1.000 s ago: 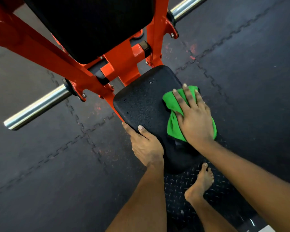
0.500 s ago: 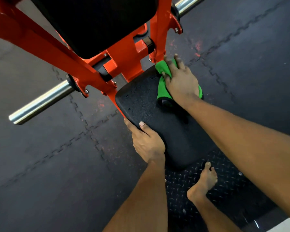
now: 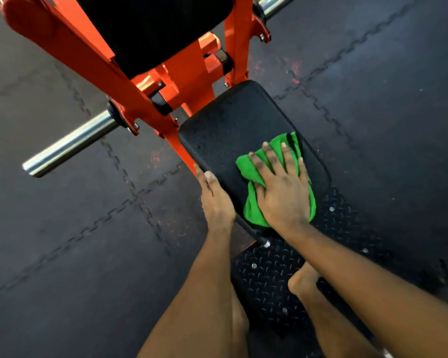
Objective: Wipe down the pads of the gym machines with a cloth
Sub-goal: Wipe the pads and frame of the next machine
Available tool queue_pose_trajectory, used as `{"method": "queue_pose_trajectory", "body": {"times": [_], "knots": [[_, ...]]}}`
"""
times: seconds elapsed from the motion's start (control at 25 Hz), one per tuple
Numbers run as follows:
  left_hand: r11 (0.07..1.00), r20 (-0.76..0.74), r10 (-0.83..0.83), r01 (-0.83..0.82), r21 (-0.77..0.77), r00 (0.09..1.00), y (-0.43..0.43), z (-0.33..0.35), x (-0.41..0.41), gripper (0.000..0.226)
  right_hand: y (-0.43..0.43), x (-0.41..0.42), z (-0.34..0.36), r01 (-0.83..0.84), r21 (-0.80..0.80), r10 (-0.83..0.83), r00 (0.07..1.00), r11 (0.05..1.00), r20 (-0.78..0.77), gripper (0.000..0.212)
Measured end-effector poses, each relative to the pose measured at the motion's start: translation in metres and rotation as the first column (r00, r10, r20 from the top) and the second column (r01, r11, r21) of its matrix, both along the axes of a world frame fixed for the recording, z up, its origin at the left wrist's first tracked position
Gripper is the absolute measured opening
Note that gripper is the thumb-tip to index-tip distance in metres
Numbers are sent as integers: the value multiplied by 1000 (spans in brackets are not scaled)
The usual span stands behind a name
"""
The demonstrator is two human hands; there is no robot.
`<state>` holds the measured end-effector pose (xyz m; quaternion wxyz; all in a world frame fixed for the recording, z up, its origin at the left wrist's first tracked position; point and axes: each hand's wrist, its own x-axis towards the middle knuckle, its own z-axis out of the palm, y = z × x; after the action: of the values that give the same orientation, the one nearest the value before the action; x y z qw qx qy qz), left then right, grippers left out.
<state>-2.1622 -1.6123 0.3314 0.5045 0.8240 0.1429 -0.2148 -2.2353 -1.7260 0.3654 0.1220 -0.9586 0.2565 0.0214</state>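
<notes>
A black seat pad sits low on an orange machine, seen from above. A bunched green cloth lies on the pad's near right part. My right hand presses flat on the cloth with the fingers spread and straight. My left hand holds the pad's near left edge, thumb on top and fingers wrapped under it. A larger black back pad hangs above at the top of the view.
The orange steel frame slants across the upper left, with a chrome bar sticking out to the left. A black diamond-tread footplate lies under the pad, and a bare foot stands on it. Dark rubber floor tiles lie all around.
My right hand slid the cloth up to the pad's far end, then back down to the near right part. My left hand stayed on the pad's left edge.
</notes>
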Motion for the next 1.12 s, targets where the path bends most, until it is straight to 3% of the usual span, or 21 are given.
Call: {"method": "queue_pose_trajectory", "body": {"times": [0.24,0.36,0.44,0.52,0.6,0.72,0.76,0.84,0.92,0.96,1.0,1.04,1.08,1.12], "knots": [[991,55,61,-54,-125,997,51,21,4,65,63,-21,7,-34,99,30,999,995,34,67],[994,84,26,-17,-110,996,50,36,7,71,54,-19,9,10,337,-91,970,941,224,68],[997,113,-51,57,-49,992,43,47,-4,68,41,-20,11,-5,650,-336,853,760,399,68],[987,110,-157,153,43,981,33,59,-27,61,26,-21,14,-52,816,-540,726,575,426,61],[975,119,-214,206,78,970,22,70,-51,62,15,-20,16,-68,858,-562,729,509,390,52],[982,131,-176,183,-41,976,5,86,-62,61,10,-16,13,-63,909,-537,789,412,299,43],[975,120,-185,197,-99,975,0,91,-60,54,11,-15,17,-77,946,-578,775,315,255,41],[960,155,-234,253,-118,960,-9,105,-52,33,15,-10,34,-211,977,-670,720,35,179,32],[966,245,-250,259,-5,937,-17,122,-39,17,17,-4,51,-399,884,-711,694,-242,118,33],[972,283,-235,223,74,930,-20,129,-31,14,13,0,54,-390,868,-707,704,-309,64,40],[971,314,-227,190,144,922,-24,134,-23,12,9,3,57,-341,884,-694,720,-318,28,50],[963,333,-241,182,199,911,-28,136,-17,11,1,4,55,-224,950,-699,715,-217,9,60],[946,340,-286,207,249,896,-33,132,-13,10,-11,5,48,-63,998,-717,696,-5,41,63],[913,328,-362,260,314,872,-38,126,-13,13,-25,4,36,129,951,-749,649,280,132,55]]}}
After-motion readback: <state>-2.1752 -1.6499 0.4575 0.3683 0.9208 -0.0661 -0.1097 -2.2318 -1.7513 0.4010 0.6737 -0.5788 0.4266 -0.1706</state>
